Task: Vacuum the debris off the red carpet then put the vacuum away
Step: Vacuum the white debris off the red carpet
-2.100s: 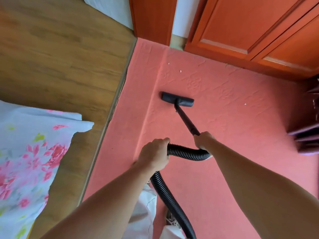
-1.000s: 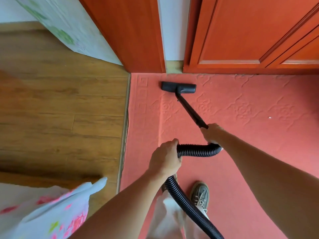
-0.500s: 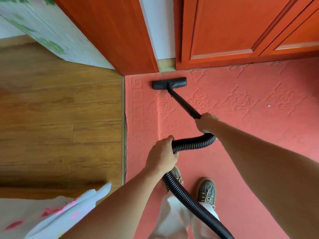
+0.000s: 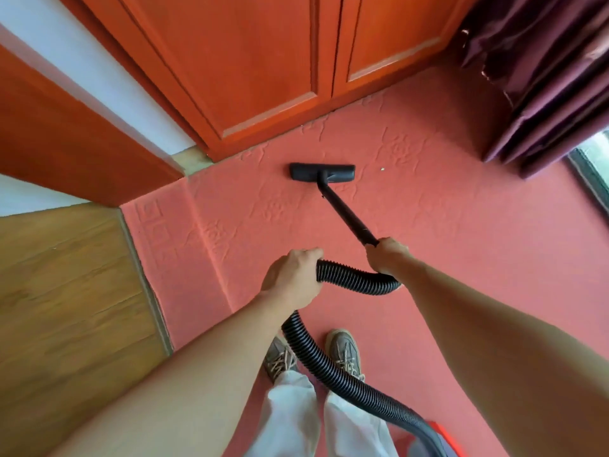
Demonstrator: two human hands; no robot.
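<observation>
Nearest us, at the bottom of the frame, our white trousers [image 4: 290, 417] and brown laced shoes [image 4: 344, 351] stand on the red carpet [image 4: 461, 242]. In the lower right corner a bit of the red and grey vacuum body [image 4: 435, 440] shows. From it the black ribbed hose [image 4: 329, 364] runs up between the shoes to the middle of the frame. There our left grip [image 4: 293, 278], a bare hand, is wrapped round the hose. The hose then bends to the right into our right grip [image 4: 387, 255], which is closed round the lower end of the black wand [image 4: 346, 212]. The wand slants up and left to the floor head [image 4: 322, 172], which lies flat on the carpet in the upper middle. A small pale speck of debris [image 4: 382, 168] sits on the carpet to the right of the head, apart from it. The wooden floor [image 4: 66, 291] borders the carpet at the left. Farther off, an orange door frame [image 4: 66, 143] crosses the upper left, orange cabinet doors [image 4: 263, 61] fill the top, and a dark purple curtain [image 4: 543, 77] hangs at the upper right.
</observation>
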